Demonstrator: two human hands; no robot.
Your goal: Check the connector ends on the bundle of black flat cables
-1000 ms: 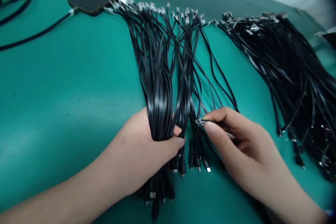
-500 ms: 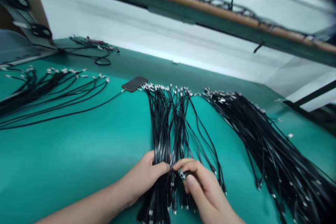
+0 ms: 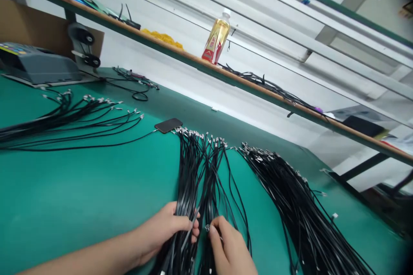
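Observation:
My left hand [image 3: 164, 234] grips a thick bundle of flat black cables [image 3: 190, 167] low down, and the cable ends below it are partly cut off by the frame edge. My right hand [image 3: 229, 247] sits just to the right of that grip. Its thumb and fingers pinch a small metal cable connector [image 3: 207, 228]. The bundle fans upward across the green mat [image 3: 97, 180], its metal-tipped ends lying in a row near a black phone [image 3: 167, 125]. A larger pile of black cables [image 3: 293, 202] lies to the right of my right hand, not touching it.
Several long black cables [image 3: 74, 122] stretch across the mat at left. A grey machine [image 3: 38, 63] stands at the far left. Above the mat's back edge runs a wooden-edged shelf [image 3: 193, 56] holding a plastic drink bottle [image 3: 217, 36] and loose cables.
The view has tilted up and moved back, showing more of the shelf and wall. Both hands now sit lower in the picture, and the hands have drawn slightly apart. My right hand still pinches a connector.

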